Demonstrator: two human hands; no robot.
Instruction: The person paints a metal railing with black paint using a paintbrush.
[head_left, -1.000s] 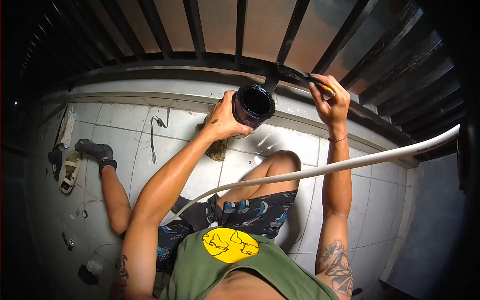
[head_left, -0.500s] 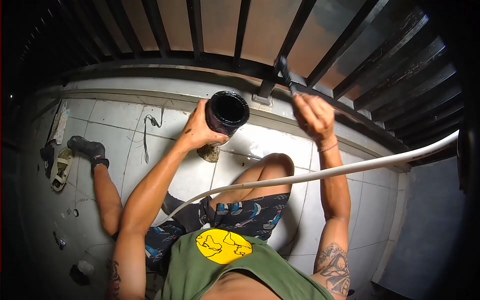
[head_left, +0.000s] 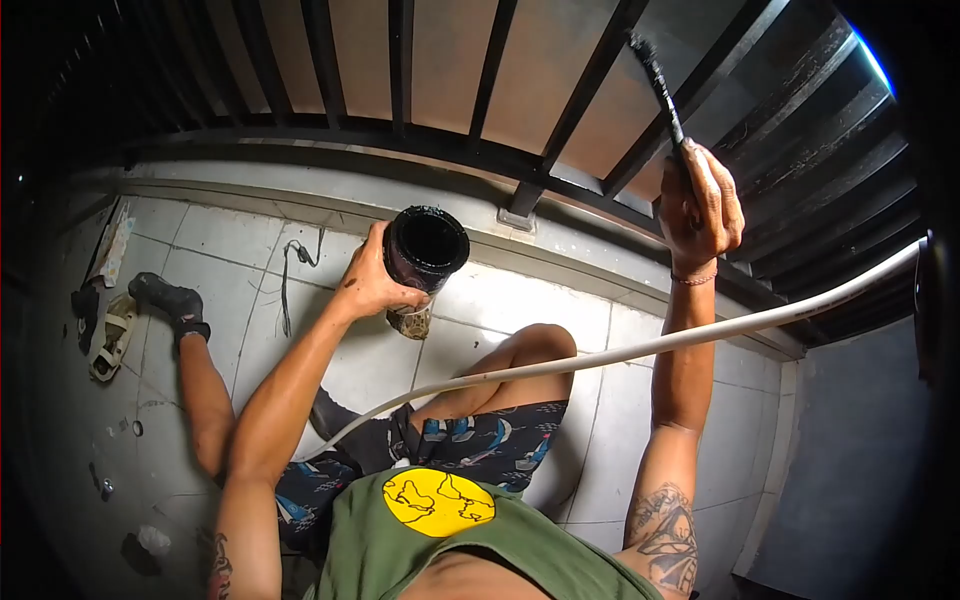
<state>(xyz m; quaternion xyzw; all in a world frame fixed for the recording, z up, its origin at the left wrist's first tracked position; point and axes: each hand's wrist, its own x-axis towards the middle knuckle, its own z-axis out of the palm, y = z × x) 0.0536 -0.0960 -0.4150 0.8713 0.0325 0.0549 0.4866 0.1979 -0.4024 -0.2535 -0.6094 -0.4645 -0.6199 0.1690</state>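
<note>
My left hand (head_left: pixel 372 280) is wrapped round a black-coated container (head_left: pixel 408 272), whose open top shows a dark inside. Black stuff coats its rim. Raised at the right, my right hand (head_left: pixel 703 203) grips a brush (head_left: pixel 662 88) with black bristles. The bristle end points up and left, close to one of the dark bars of the railing (head_left: pixel 590 85); whether it touches the bar I cannot tell. Just below the container, a small brownish object (head_left: pixel 410 323) shows over the tiles.
A white hose (head_left: pixel 620 352) crosses in front of my legs and right arm. The railing stands on a low ledge (head_left: pixel 330 190). On the tiled floor (head_left: pixel 210 285) lie a black cord (head_left: pixel 287 290), a light sandal (head_left: pixel 113 338) and small bits at the left.
My right hand has moved up and to the right with the brush, away from the railing's lower rail. My left hand and the container are slightly lower and further left in view.
</note>
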